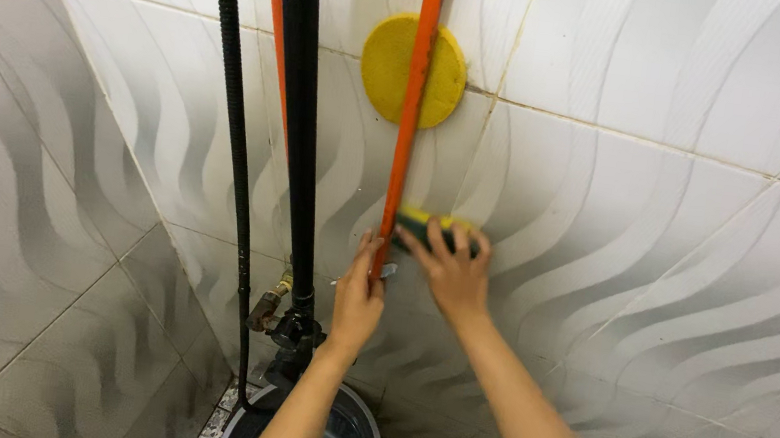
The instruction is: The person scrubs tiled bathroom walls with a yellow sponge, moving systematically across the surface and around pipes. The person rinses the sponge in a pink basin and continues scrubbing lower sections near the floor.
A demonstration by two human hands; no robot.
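Left hand [358, 299] closed narrowly around thin rigid orange pole [411, 114] at its lower end against the wavy grey-white wall tiles [657, 279]. Right hand [454, 273] pressing soft yellow-green scrub sponge [421, 224] flat, fingers spread; probably light, squashy, slippery when wet, best gripped across its edges.

The right hand [455, 275] presses a yellow-green sponge [428, 225] against the wavy grey wall tiles [658, 269], while the left hand [359, 294] grips the orange pole [413, 104] beside it
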